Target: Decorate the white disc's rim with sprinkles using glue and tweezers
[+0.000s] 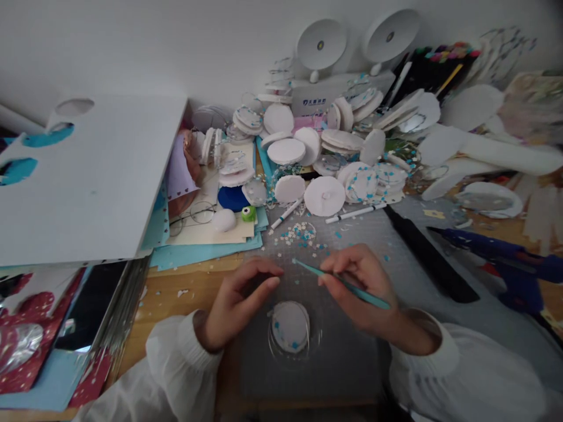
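Note:
Teal tweezers (352,287) are in my right hand (363,287), pinched between thumb and fingers, with the tip pointing left. A small pale bit (294,261) shows at that tip; I cannot make out what it is. My left hand (241,299) hovers to the left, fingers curved and thumb apart from them, with nothing visible between. Below and between both hands lies a round white disc (290,326) with small blue pieces on it and clear wire looped around its edge. Just beyond the hands, small white and blue star-like pieces (299,234) are scattered on the grey mat (325,375).
Many white discs (325,196) with wire loops crowd the back. A blue glue gun (505,258) and a long black object (431,258) lie right. White pens (356,213) rest behind the pieces. A big white board (88,199) and stacked papers (44,328) occupy the left.

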Motion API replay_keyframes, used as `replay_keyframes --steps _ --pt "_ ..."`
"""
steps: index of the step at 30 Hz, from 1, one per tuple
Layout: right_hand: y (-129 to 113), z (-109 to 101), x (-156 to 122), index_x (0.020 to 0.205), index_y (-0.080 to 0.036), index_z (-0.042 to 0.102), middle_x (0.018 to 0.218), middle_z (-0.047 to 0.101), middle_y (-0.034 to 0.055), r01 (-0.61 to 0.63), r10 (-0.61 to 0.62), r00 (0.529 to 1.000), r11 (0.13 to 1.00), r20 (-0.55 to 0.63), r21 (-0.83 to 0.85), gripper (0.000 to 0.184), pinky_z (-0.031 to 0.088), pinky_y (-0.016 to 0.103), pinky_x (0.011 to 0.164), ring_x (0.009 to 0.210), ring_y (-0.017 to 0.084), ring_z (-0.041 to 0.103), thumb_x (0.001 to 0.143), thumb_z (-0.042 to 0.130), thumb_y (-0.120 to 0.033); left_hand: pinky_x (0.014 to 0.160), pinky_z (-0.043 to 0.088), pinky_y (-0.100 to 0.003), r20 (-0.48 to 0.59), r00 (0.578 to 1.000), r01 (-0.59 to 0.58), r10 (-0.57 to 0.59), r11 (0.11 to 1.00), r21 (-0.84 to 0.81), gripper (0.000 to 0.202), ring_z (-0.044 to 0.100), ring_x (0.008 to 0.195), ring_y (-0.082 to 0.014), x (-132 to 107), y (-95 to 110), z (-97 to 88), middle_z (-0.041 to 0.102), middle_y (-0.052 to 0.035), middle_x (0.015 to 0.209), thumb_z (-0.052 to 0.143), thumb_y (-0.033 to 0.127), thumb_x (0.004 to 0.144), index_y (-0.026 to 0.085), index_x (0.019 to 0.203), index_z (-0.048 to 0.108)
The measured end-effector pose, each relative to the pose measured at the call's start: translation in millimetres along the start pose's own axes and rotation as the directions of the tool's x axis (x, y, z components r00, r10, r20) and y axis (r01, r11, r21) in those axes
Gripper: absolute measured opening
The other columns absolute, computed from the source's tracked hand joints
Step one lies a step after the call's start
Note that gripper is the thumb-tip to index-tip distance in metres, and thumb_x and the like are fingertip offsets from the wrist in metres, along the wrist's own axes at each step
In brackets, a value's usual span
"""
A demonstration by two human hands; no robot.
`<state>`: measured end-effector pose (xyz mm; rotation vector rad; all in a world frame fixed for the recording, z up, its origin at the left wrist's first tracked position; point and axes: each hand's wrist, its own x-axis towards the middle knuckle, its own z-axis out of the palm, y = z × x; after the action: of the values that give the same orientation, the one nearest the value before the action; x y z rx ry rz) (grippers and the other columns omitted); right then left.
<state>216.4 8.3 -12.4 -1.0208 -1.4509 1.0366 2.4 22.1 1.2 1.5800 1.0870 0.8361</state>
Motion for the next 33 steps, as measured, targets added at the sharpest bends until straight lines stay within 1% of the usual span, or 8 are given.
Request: replay_keyframes --steps 2,5,8,11,14,20,28,33 --pt "-1.0 1.8 -3.0 0.092 -0.025 0.043 0.078 0.054 -0.0004 0.134 -0.131 0.989 0.99 0.069 -0.047 0.023 0.048 0.027 0.061 0.068 0.012 0.056 0.08 0.054 -0.009 0.077 0.05 -0.028 -0.036 0.999 0.017 -0.019 0.998 -0.065 0.017 0.061 0.088 -0.0192 -0.1 -1.6 1.0 0.066 -0.0081 0.091 0.061 0.03 0.083 0.016 0.092 0.067" --pt "-2.8 2.0 -3.9 0.097 -0.026 0.042 0.079 0.058 0.0 0.322 -0.288 0.927 0.939 0.238 -0.118 0.031 0.048 0.03 0.065 0.07 0.013 0.054 0.077 0.053 -0.005 0.073 0.051 -0.025 -0.032 0.999 0.006 -0.012 0.987 -0.158 0.017 0.061 0.083 -0.0173 -1.0 -1.6 2.6 0.065 -0.0067 0.088 0.066 0.03 0.079 0.016 0.089 0.067" --pt "-4.5 1.3 -2.1 0.092 -0.026 0.042 0.079 0.059 0.0005 0.407 -0.321 0.871 0.895 0.372 -0.182 0.025 0.047 0.029 0.064 0.071 0.014 0.054 0.079 0.051 -0.006 0.073 0.05 -0.025 -0.038 0.999 0.018 -0.025 0.984 -0.175 0.014 0.061 0.081 -0.0166 -1.6 0.0 4.4 0.065 -0.0062 0.085 0.067 0.027 0.079 0.016 0.086 0.067" --pt "-5.1 1.7 -0.6 0.087 -0.025 0.042 0.074 0.058 0.0001 0.447 -0.338 0.849 0.869 0.406 -0.212 0.019 0.046 0.028 0.061 0.069 0.014 0.052 0.08 0.048 -0.008 0.073 0.051 -0.026 -0.046 0.998 0.034 -0.042 0.986 -0.166 0.011 0.061 0.081 -0.0167 -1.6 1.5 5.9 0.066 -0.0063 0.082 0.065 0.025 0.08 0.015 0.083 0.068" --pt "-4.4 1.8 -0.7 0.088 -0.025 0.042 0.075 0.058 0.0003 0.449 -0.345 0.851 0.869 0.396 -0.208 0.022 0.046 0.028 0.061 0.068 0.014 0.052 0.079 0.049 -0.006 0.071 0.051 -0.026 -0.053 0.997 0.045 -0.055 0.983 -0.175 0.011 0.061 0.078 -0.0158 -1.3 2.1 6.4 0.066 -0.0057 0.081 0.064 0.026 0.08 0.015 0.081 0.068" --pt "-2.3 0.4 -2.6 0.102 -0.027 0.04 0.081 0.058 0.0012 0.387 -0.334 0.896 0.91 0.293 -0.149 0.035 0.048 0.032 0.065 0.072 0.015 0.055 0.077 0.053 -0.007 0.071 0.051 -0.024 -0.063 0.994 0.077 -0.09 0.979 -0.187 0.011 0.061 0.078 -0.0151 -1.0 1.9 6.0 0.067 -0.0048 0.081 0.064 0.025 0.081 0.015 0.082 0.068" --pt "-3.7 1.3 -2.8 0.102 -0.028 0.042 0.079 0.056 -0.0003 0.339 -0.297 0.908 0.936 0.295 -0.1 0.034 0.048 0.03 0.064 0.071 0.014 0.056 0.077 0.054 -0.008 0.07 0.051 -0.025 -0.055 0.995 0.074 -0.084 0.984 -0.165 0.013 0.062 0.078 -0.0165 -1.4 0.9 4.8 0.068 -0.0061 0.081 0.063 0.026 0.082 0.015 0.082 0.07" --pt "-6.4 2.1 -4.6 0.097 -0.026 0.042 0.076 0.053 -0.0016 0.228 -0.213 0.942 0.973 0.26 -0.027 0.028 0.046 0.03 0.061 0.068 0.013 0.053 0.078 0.051 -0.007 0.071 0.051 -0.025 -0.037 0.998 0.047 -0.057 0.972 -0.23 0.007 0.064 0.076 -0.0156 -2.1 -0.4 4.1 0.071 -0.0047 0.078 0.066 0.021 0.079 0.017 0.078 0.072"
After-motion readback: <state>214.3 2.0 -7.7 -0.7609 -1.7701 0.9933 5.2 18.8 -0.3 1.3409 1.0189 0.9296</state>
